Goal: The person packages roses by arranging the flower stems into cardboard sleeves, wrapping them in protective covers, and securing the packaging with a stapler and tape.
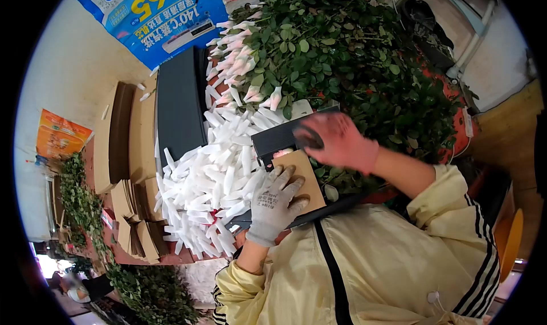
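Note:
My left hand (275,202), in a pale grey glove, lies with fingers spread over a brown cardboard piece (310,185). Beside it, pink rose heads (282,153) show in part between the cardboard and a black ridged strip (273,140). My right hand (336,140), in a reddish glove and slightly blurred, is above the far end of that strip. Its fingers curl round a dark curved item that I cannot make out. White sleeves (208,174) are heaped left of my left hand.
Leafy rose stems (342,51) are piled behind and right of my hands, with white-sleeved heads (236,57) along their left side. Black sheets (179,105) and cardboard stacks (113,137) stand at left. A co-worker (80,288) is at lower left.

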Action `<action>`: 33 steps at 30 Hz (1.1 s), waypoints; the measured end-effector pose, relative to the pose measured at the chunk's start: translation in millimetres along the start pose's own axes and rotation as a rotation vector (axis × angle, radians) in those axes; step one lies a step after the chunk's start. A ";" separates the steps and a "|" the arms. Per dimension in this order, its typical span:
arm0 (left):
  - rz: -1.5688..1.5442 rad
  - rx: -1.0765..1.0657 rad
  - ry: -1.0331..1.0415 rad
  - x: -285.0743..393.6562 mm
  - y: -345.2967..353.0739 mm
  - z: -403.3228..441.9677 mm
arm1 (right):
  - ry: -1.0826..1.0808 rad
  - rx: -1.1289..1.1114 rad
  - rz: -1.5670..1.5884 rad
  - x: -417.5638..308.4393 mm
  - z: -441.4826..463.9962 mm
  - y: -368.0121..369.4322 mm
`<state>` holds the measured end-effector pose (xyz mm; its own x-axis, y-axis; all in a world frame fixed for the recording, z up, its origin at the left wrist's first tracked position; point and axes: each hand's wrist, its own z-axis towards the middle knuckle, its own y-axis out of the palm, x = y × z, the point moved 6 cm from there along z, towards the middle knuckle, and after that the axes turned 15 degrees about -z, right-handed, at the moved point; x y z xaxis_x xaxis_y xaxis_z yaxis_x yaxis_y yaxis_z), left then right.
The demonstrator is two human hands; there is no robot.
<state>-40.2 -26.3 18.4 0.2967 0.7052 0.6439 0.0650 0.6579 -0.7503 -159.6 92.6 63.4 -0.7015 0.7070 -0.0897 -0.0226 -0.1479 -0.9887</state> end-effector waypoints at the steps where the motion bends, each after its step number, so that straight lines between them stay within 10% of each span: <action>1: 0.012 -0.005 0.005 -0.7 0.3 0.1 | -0.026 0.141 -0.087 7.4 18.0 -3.5; 5: 0.045 -0.015 0.076 8.7 1.2 -5.2 | -0.179 -0.393 -0.011 31.4 64.2 38.3; 13: 0.059 -0.077 -0.189 18.9 -1.4 -12.1 | -0.411 0.084 -0.341 -23.9 -37.9 43.5; 21: 0.166 -0.273 0.155 8.7 7.8 24.3 | -0.154 0.118 -0.205 -24.6 -66.5 42.6; 22: 0.129 -0.282 0.158 7.1 10.8 21.6 | -0.086 0.379 -0.236 -33.7 -94.7 27.9; 27: 0.106 -0.285 0.195 4.1 14.3 17.3 | -0.003 0.399 0.594 -47.7 -209.8 32.2; 30: 0.133 -0.285 0.192 6.9 13.7 16.9 | 0.930 0.299 2.493 -64.2 -237.3 130.4; 33: 0.183 -0.323 0.205 16.7 10.1 21.1 | 0.693 0.211 2.677 -76.9 -207.9 134.7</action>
<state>-54.8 -2.3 24.7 0.5128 0.7138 0.4770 0.2792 0.3867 -0.8789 39.4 162.2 -87.8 0.6011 -0.7443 -0.2909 -0.1151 -0.4408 0.8902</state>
